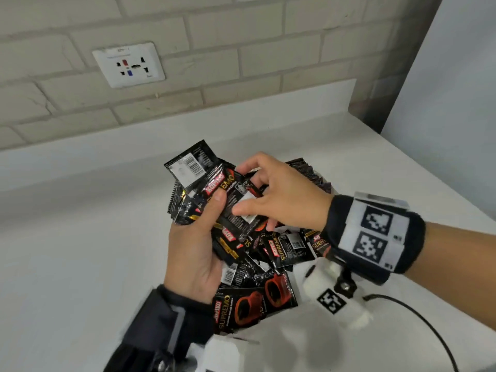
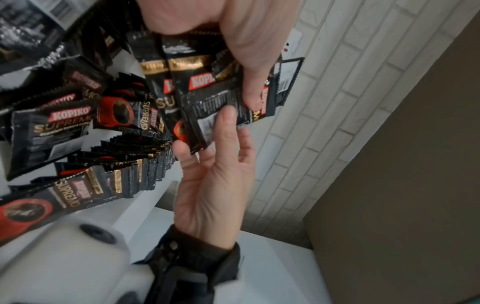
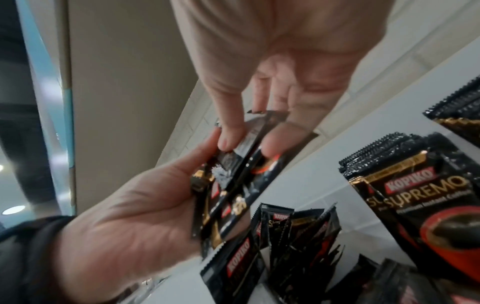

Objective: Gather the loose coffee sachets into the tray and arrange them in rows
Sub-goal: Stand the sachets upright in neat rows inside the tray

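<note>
My left hand point(image 1: 196, 245) grips a fanned bundle of black Kopiko sachets point(image 1: 206, 189) above the counter. My right hand point(image 1: 281, 200) reaches over it and pinches one sachet point(image 1: 248, 210) of the bundle between thumb and fingers. The left wrist view shows that pinch, my right thumb on the barcode side of the sachet point(image 2: 207, 115). Below the hands lies a heap of loose sachets point(image 1: 268, 251). A tight row of standing sachets point(image 2: 140, 164) fills part of the white tray point(image 2: 140, 207), which is mostly hidden.
The white counter point(image 1: 80, 251) runs back to a brick wall with a power socket point(image 1: 128, 64). A grey panel closes off the right side. A black cable point(image 1: 429, 326) trails from my right wrist camera mount point(image 1: 335, 291).
</note>
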